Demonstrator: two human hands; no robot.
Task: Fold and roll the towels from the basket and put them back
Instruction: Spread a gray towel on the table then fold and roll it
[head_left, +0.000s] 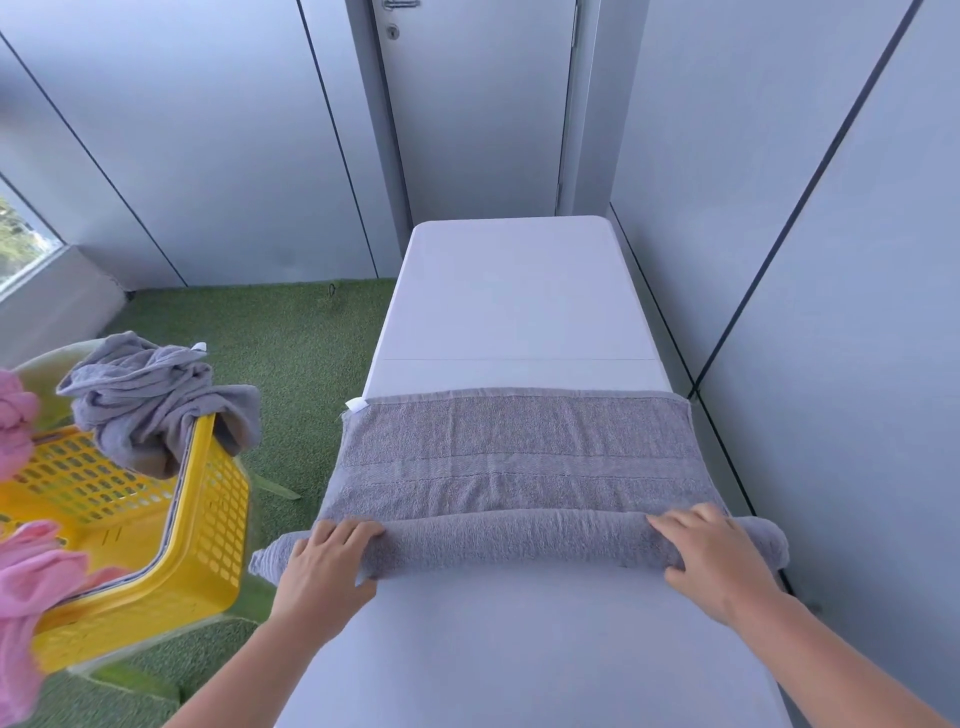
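The grey towel (519, 452) lies across the white surface (509, 296), spanning it from side to side and overhanging both long edges a little. From the head camera we see its near part already wound into a roll (519, 540) that runs crosswise, with the far part flat and smooth beyond it. A small white label (356, 404) sticks out at the towel's far left corner.

Our left hand (327, 561) sits on the left end of the roll, and its grip is curled round the cloth, with the fingers over the top and the thumb on the near side. Our right hand (717, 561) holds the right end the same way, fingers bent over the roll and thumb tucked against its near face. Both ends of the roll poke out past the hands.

To the left, on the artificial grass (291, 332), stands the yellow basket (208, 519), tilted. A crumpled grey towel (150, 400) hangs over its far rim, and pink towels (31, 587) spill over the near left side. Behind the surface we see a closed door (478, 104), with a window (21, 234) at far left.
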